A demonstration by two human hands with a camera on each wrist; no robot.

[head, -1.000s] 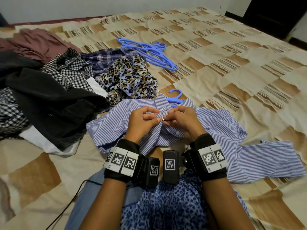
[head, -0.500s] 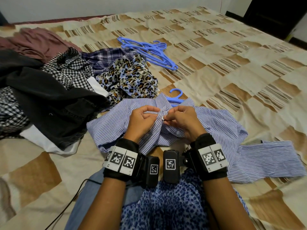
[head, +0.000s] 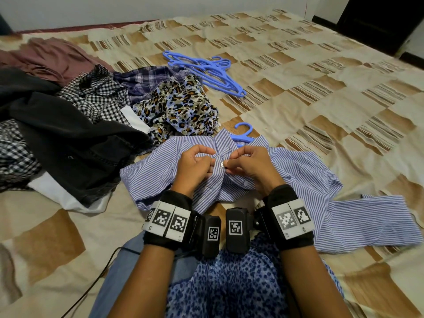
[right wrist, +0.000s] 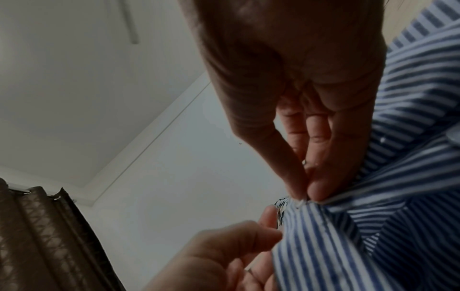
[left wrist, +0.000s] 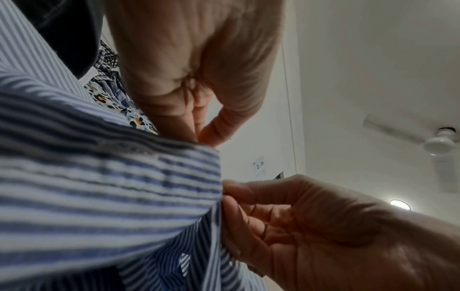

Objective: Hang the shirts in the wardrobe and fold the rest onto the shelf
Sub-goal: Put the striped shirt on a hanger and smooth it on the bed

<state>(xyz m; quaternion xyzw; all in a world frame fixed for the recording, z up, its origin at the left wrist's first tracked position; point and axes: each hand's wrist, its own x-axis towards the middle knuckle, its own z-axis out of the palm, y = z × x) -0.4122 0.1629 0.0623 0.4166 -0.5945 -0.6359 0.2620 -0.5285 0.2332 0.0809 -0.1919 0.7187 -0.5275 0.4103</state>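
Pinching the striped shirt (head: 298, 175) at its front edges, just below the collar: left hand (head: 195, 166) gripping the buttonhole side between thumb and forefinger, right hand (head: 250, 165) nipping the opposite edge, where a small white button (head: 222, 164) shows right at the fingertips. Both hands closed tight on cloth, nothing else held.

Lying flat on the bed (head: 321, 92) directly ahead, collar pointing away, hem toward the lap, one sleeve trailing off to the right. Already threaded onto a blue hanger (head: 243, 131), its hook poking out past the collar. Button sitting on the right hand's side of the gap, buttonhole edge on the left's, the two nearly touching; so probably a short sideways push across the opening, at right angles to the shirt's long line, with the right hand nearer the button.

From the head view: whole layout, the spare hangers (head: 206, 72) farther up the bed, the heap of other clothes (head: 68, 125) to the left. From the left wrist view: a stitched slit in the cloth, likely a buttonhole, too blurred for certainty. From the right wrist view: thumb and forefinger meeting on the cloth edge.
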